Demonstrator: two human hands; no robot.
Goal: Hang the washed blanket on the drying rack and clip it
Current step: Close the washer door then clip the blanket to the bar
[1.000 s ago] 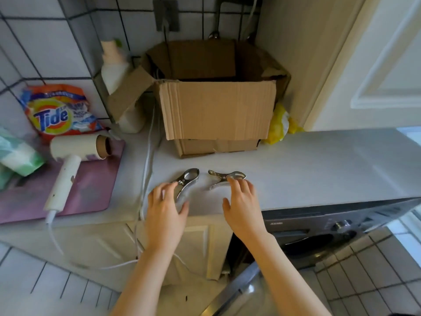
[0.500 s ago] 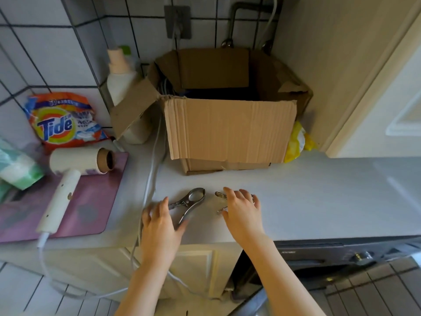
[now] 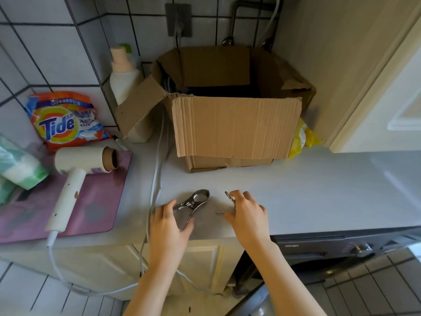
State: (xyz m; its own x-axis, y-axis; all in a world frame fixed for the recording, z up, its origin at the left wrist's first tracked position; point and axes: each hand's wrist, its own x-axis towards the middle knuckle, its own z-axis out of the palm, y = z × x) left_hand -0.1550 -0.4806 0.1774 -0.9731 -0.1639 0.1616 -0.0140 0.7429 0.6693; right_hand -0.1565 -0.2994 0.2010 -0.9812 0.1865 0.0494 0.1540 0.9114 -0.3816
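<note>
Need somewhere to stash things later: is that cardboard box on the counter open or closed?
Open. The cardboard box has its top flaps folded outward, one hanging down the front, and dark contents show inside.

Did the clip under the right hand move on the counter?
Yes. The right clip has turned: it lay pointing sideways toward the left clip, now it points toward the box.
</note>
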